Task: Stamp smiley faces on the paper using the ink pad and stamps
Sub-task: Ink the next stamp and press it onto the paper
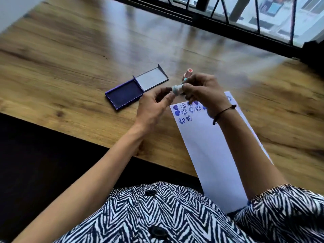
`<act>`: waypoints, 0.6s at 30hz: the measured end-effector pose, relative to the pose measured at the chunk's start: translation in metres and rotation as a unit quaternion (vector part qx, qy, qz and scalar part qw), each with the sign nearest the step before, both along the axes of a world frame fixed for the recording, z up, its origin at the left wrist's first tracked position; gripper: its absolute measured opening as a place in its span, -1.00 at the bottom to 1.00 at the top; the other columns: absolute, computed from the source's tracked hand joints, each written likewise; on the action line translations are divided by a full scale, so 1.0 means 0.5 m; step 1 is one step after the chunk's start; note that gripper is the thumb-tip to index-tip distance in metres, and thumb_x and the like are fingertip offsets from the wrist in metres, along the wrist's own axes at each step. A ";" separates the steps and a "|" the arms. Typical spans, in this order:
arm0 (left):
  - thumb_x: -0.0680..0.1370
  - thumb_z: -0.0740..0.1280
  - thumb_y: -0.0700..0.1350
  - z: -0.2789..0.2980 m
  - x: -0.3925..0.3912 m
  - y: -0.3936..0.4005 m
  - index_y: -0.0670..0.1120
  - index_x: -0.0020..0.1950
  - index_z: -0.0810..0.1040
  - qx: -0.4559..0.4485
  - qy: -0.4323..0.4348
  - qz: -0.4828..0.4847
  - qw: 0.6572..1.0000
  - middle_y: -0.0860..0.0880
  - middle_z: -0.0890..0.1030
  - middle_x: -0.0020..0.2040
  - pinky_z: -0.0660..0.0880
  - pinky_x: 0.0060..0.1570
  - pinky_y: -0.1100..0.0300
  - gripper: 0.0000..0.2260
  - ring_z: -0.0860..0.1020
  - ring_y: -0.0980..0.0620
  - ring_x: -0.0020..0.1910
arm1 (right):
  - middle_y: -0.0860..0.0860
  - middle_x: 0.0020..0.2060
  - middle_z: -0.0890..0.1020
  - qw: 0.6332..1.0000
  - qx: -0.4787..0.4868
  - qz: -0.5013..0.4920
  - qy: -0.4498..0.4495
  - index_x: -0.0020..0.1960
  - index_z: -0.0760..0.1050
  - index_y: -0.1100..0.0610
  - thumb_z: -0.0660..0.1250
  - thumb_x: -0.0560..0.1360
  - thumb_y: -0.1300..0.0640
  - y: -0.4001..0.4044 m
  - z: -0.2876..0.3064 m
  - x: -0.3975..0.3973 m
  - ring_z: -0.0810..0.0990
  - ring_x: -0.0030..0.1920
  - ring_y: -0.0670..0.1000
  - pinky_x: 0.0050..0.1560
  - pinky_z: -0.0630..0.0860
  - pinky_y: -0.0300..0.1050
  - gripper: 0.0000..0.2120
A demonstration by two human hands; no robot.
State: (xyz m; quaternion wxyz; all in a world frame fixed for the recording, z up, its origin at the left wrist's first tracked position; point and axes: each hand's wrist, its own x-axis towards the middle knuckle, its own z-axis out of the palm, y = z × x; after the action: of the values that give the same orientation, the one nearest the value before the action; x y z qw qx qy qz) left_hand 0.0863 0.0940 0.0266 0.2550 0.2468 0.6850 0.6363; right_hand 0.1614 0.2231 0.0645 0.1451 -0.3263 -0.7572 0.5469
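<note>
The person is holding a small pale stamp [175, 89] up above the bench [70, 67], the right hand [201, 90] curling closed around its body while the left hand [154, 106] is hanging half open just beside its end, fingertips near it; blur is hiding whether they are touching. A second, pinkish stamp [188, 72] is poking up behind the right hand. The stamp is looking light and rigid, likely easy to pinch by its barrel, keeping fingers off the inked face. The ink pad [122, 97] is lying open to the left, lid flat. The paper [210, 146] is reaching from the stamped smileys [185, 111] at its far end to past the bench's near edge, leaving plenty of blank sheet and open wood all round.
</note>
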 end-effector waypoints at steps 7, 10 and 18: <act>0.41 0.36 -0.09 -0.009 -0.020 -0.068 -0.05 -0.08 0.57 -0.013 0.031 0.044 0.998 0.02 0.60 -0.28 0.53 -0.17 0.14 -0.89 0.56 0.08 -0.29 | 0.11 -0.43 0.53 0.994 -0.037 0.100 0.017 -0.09 0.52 0.35 0.27 0.50 0.34 -0.065 -0.018 -0.040 0.47 -0.58 -0.17 -0.55 0.46 -0.34 -0.92; 0.36 0.32 -0.10 -0.010 -0.034 -0.100 0.03 -0.19 0.53 0.008 0.010 0.084 0.996 -0.01 0.58 -0.31 0.52 -0.26 0.20 -0.94 0.53 0.08 -0.35 | 0.13 -0.40 0.55 0.990 -0.016 0.134 0.043 -0.08 0.52 0.40 0.26 0.48 0.38 -0.103 -0.021 -0.070 0.48 -0.53 -0.12 -0.53 0.45 -0.30 -0.91; 0.44 0.29 -0.29 -0.008 -0.067 -0.142 -0.11 -0.24 0.52 0.123 -0.113 0.198 0.966 0.06 0.57 -0.47 0.42 -0.45 0.36 -0.89 0.46 0.16 -0.51 | 0.00 -0.33 0.59 0.965 0.135 0.210 0.079 -0.11 0.57 0.25 0.28 0.45 0.35 -0.153 -0.007 -0.144 0.51 -0.33 -0.11 -0.26 0.43 -0.22 -0.90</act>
State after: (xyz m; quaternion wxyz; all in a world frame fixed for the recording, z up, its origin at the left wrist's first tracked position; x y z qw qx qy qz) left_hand 0.0528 0.0229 0.0228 0.1676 0.0620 0.6035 0.7771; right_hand 0.0894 0.1467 0.0609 0.1290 -0.0932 -0.8617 0.4818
